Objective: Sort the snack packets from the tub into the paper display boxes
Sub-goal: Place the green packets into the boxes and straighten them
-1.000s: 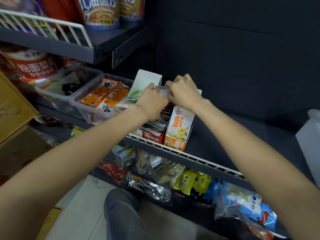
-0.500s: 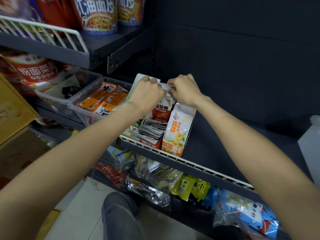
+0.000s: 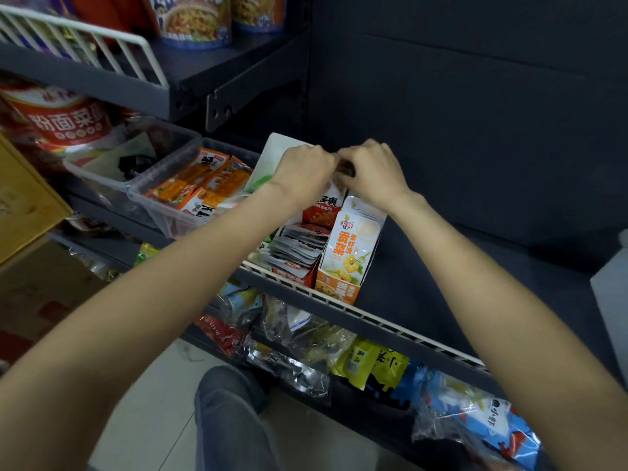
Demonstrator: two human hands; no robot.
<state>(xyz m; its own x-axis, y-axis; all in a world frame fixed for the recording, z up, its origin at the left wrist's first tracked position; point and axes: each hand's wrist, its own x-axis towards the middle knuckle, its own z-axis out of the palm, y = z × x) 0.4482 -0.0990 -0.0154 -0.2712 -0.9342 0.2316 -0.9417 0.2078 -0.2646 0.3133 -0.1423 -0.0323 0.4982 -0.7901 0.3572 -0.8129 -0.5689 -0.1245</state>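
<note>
Over the last second both hands have slid a little further back along the dark shelf (image 3: 424, 277), and the red-and-white foil snack packet (image 3: 324, 207) they were fussing with now stands lower in the row, most of its printed face showing where before the knuckles hid it. The left hand (image 3: 304, 169) and the right hand (image 3: 372, 171) meet knuckle to knuckle above it, fingers curled; they appear to pinch the packet's top edge between them, though the actual contact is hidden behind the hands (so which grip does the holding I cannot tell for sure). I read this as a packet nearly seated in the red paper display box (image 3: 299, 263), with only a final push and release left before the next one. The packet stands on end, its long axis running from the shelf up towards the hands and leaning slightly back towards the rear panel, printed face to the camera. It sits at the back of a fanned stack of silver packets (image 3: 299, 244) in the same box, just beside the orange-and-white paper display box (image 3: 346, 256) on its right. The clear plastic tub (image 3: 163, 212) to the left holds orange packets (image 3: 200, 180), so sorting seems well short of finished.
</note>
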